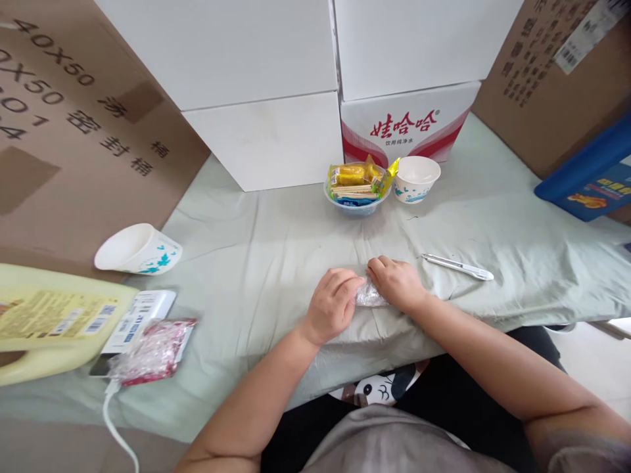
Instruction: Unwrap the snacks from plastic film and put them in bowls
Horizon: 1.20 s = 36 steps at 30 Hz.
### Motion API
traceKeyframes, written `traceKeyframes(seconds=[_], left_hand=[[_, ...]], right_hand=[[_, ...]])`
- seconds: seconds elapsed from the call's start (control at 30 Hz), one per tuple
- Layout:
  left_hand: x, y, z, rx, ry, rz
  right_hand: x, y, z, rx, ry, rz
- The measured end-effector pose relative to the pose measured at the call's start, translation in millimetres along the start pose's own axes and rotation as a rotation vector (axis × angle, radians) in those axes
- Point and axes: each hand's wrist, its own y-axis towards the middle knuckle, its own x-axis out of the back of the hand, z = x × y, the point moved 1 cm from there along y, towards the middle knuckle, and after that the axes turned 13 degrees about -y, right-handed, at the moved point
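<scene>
My left hand (332,303) and my right hand (396,282) meet near the front edge of a table covered in pale green cloth (256,256). Both have their fingers curled round a small crinkled clear plastic wrapper (369,295) held between them; what is inside it is hidden. A white pen-like tool (457,266) lies on the cloth just right of my right hand. Farther back stand a bowl (355,203) full of yellow snack packets and sticks and an empty white paper bowl (417,179).
A white paper cup (138,249) lies tipped over at the left. Near it are a yellow jug (49,318), a white device with a cable (140,315) and a red-and-clear plastic packet (155,351). White and brown cartons (261,85) wall the back; a blue box (591,174) sits at right.
</scene>
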Motion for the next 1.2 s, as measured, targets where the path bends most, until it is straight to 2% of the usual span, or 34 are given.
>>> traceKeyframes(seconds=[0.07, 0.17, 0.2, 0.27, 0.37, 0.47, 0.53, 0.6, 0.63, 0.7, 0.77, 0.83, 0.87, 0.93, 1.0, 1.1, 1.2], left_hand=[[-1.6, 1, -2, -0.022, 0.044, 0.121], [-4.8, 2, -1, 0.124, 0.118, 0.262], [-5.5, 2, 0, 0.173, 0.123, 0.276], [-5.8, 3, 2, 0.221, 0.105, 0.285], [-3.2, 3, 5, 0.224, 0.038, 0.275], [3.8, 1, 10, 0.227, -0.031, 0.147], [8.9, -1, 16, 0.259, -0.041, 0.019], [11.7, -2, 21, 0.299, -0.030, -0.044], [11.7, -2, 23, 0.310, -0.027, -0.032], [9.8, -1, 25, 0.304, -0.029, 0.043], [7.3, 0, 26, 0.279, -0.034, 0.124], [5.7, 2, 25, 0.262, -0.033, 0.171], [5.5, 2, 25, 0.260, -0.026, 0.179], [5.7, 3, 24, 0.262, -0.012, 0.187], [5.9, 3, 24, 0.267, 0.001, 0.195], [5.2, 3, 25, 0.263, 0.026, 0.219], [4.5, 3, 29, 0.270, 0.041, 0.227]], right_hand=[[1, -1, -4, -0.019, 0.007, -0.014], [3, -5, -15, -0.054, 0.051, -0.150], [5, -7, -19, -0.035, 0.089, -0.216], [7, -14, -20, 0.105, 0.202, -0.311], [7, -24, -13, 0.337, 0.336, -0.287], [6, -27, -11, 0.384, 0.346, -0.181], [10, -23, -24, 0.382, 0.353, -0.141], [21, -11, -51, 0.287, 0.362, -0.210], [30, -1, -68, 0.193, 0.354, -0.293], [50, 24, -105, -0.086, 0.263, -0.492], [68, 56, -138, -0.293, 0.136, -0.598], [76, 90, -161, -0.387, 0.035, -0.623], [76, 105, -168, -0.408, 0.002, -0.554], [69, 128, -172, -0.394, -0.018, -0.298], [60, 136, -167, -0.366, 0.001, -0.157], [51, 124, -155, -0.372, 0.030, -0.184], [39, 91, -142, -0.437, 0.081, -0.243]])
